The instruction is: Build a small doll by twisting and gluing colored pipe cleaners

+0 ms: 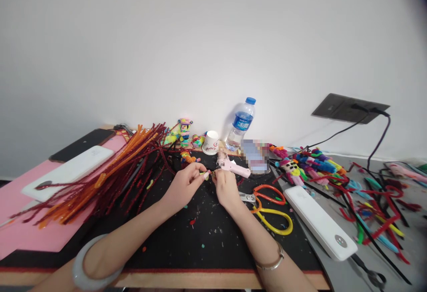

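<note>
Both my hands meet over the black mat (200, 234). My left hand (183, 185) pinches a small yellow-green pipe-cleaner piece (205, 175) between thumb and fingertips. My right hand (227, 187) is closed in a pinch on the other end of the same small piece. A pink glue gun (231, 165) lies just behind my right hand. Orange and yellow scissors (270, 205) lie right of my right wrist.
A heap of dark red and orange pipe cleaners (110, 172) lies on the left. White power banks (320, 221) (66, 172), a water bottle (240, 125), a paper cup (211, 142), pipe-cleaner figures (182, 132) (307, 163) and loose pieces (376, 212) surround the mat. Cables run to a wall socket (350, 107).
</note>
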Demonstrator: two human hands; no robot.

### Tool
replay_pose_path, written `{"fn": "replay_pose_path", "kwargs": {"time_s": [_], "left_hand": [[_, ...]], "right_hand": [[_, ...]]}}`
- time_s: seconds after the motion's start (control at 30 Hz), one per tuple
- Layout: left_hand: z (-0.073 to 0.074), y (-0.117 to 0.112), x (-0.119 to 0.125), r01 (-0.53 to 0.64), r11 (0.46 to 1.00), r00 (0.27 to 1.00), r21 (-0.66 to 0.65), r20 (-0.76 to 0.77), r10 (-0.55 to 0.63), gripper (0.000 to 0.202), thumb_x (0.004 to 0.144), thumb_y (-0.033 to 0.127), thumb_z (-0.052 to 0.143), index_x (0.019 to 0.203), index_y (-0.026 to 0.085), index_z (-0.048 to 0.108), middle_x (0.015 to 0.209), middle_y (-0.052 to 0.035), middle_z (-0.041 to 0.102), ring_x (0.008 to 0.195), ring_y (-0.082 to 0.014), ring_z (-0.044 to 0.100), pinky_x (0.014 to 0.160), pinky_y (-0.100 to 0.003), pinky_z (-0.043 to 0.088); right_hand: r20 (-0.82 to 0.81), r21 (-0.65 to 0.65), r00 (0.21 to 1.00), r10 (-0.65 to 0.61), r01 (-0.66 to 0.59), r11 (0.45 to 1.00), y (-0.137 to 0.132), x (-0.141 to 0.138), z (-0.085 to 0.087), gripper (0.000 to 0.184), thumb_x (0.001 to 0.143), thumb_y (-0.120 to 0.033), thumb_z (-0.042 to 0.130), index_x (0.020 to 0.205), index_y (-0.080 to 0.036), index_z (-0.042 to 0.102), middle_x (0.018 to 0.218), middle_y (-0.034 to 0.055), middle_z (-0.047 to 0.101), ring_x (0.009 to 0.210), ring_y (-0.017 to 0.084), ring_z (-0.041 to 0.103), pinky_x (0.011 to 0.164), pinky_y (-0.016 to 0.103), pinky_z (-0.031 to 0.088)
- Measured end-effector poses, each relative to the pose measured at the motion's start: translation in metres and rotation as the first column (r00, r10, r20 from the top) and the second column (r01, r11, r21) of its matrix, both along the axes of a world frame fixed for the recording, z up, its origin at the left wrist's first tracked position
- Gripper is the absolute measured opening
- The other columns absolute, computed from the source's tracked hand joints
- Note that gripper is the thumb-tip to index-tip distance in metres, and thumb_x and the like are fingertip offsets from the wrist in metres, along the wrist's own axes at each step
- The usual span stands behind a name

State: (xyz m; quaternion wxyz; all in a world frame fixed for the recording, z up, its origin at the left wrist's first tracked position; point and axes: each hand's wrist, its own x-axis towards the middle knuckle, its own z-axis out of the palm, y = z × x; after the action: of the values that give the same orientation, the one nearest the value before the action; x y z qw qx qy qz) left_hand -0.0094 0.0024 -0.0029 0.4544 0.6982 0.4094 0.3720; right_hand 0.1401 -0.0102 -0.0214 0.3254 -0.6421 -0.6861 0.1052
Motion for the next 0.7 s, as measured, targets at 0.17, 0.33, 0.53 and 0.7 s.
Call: {"fn": "replay_pose_path", "kwargs": {"time_s": [0.17,0.33,0.53,0.7], "left_hand": [[0.0016,-0.0010,-0.0006,-0.017,0.999,1.000,0.028,-0.022,0.017,0.021,0.084,0.037,0.045,0.086,0.017,0.050,0.053,0.0079,0.029,0.050,-0.0082,0.029,0.049,-0.022,0.024],[0.0033,-0.0025,-0.0009,-0.032,0.998,0.999,0.053,-0.029,0.034,0.020,0.083,0.036,0.045,0.087,0.017,0.050,0.053,0.0076,0.029,0.050,-0.0089,0.029,0.050,-0.022,0.025],[0.0037,-0.0033,-0.0007,-0.043,0.996,0.999,0.073,-0.026,0.045,0.018,0.083,0.035,0.045,0.086,0.018,0.051,0.053,0.0074,0.030,0.050,-0.0093,0.030,0.050,-0.022,0.024],[0.0039,-0.0032,-0.0007,-0.046,0.995,0.998,0.089,-0.041,0.050,0.018,0.083,0.034,0.045,0.086,0.017,0.051,0.053,0.0075,0.030,0.049,-0.0092,0.030,0.050,-0.022,0.024]], "right_hand": [[-0.184,0.004,0.983,-0.009,0.010,1.000,0.0007,-0.0012,-0.0008,0.038,0.089,-0.021,0.028,0.052,-0.021,0.038,0.050,-0.0016,0.044,0.049,0.013,0.037,0.051,0.026,0.023],[-0.183,0.016,0.983,-0.011,0.014,1.000,0.0014,-0.0015,-0.0018,0.040,0.090,-0.022,0.027,0.051,-0.021,0.038,0.049,-0.0017,0.044,0.048,0.013,0.039,0.050,0.026,0.023],[0.000,0.038,1.000,-0.008,0.008,0.999,-0.0005,-0.0002,0.0001,0.032,0.086,-0.013,0.036,0.058,-0.018,0.050,0.057,0.0019,0.052,0.055,0.014,0.042,0.055,0.027,0.025],[0.013,0.022,1.000,-0.010,0.010,1.000,-0.0006,-0.0005,0.0000,0.034,0.086,-0.013,0.034,0.059,-0.018,0.054,0.059,0.0021,0.053,0.056,0.014,0.043,0.055,0.026,0.026]]}}
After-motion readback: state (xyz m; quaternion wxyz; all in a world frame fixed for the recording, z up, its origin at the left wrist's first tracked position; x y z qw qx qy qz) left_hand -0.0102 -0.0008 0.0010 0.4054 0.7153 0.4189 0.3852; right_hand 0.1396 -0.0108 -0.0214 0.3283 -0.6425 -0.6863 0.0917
